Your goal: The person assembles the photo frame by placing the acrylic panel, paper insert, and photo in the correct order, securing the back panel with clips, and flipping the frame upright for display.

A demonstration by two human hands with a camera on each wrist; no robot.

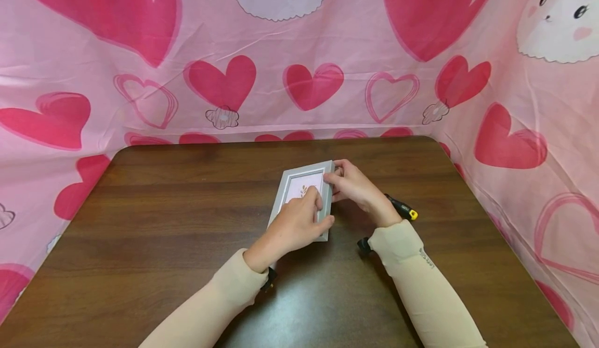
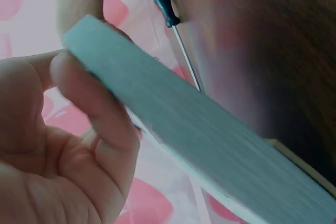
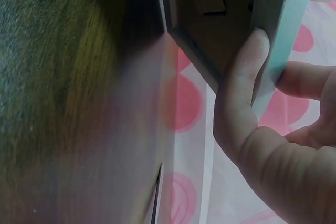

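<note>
A light grey picture frame [image 1: 304, 170] is tilted up from the table, its front showing a pale card with a gold leaf print. My right hand [image 1: 354, 184] grips its upper right edge, thumb on the front and fingers behind. In the right wrist view the brown backing [image 3: 202, 45] sits recessed inside the frame's rim. My left hand [image 1: 294, 223] reaches over the front, index finger touching the pictured area and thumb stretched toward the right edge. The left wrist view shows the frame's side [image 2: 173, 114] passing in front of that hand's fingers.
A screwdriver [image 1: 401, 207] with a black handle and yellow end lies on the brown wooden table [image 1: 164, 223], beside my right wrist. Pink heart-printed cloth [image 1: 267, 41] hangs behind the table and along its sides.
</note>
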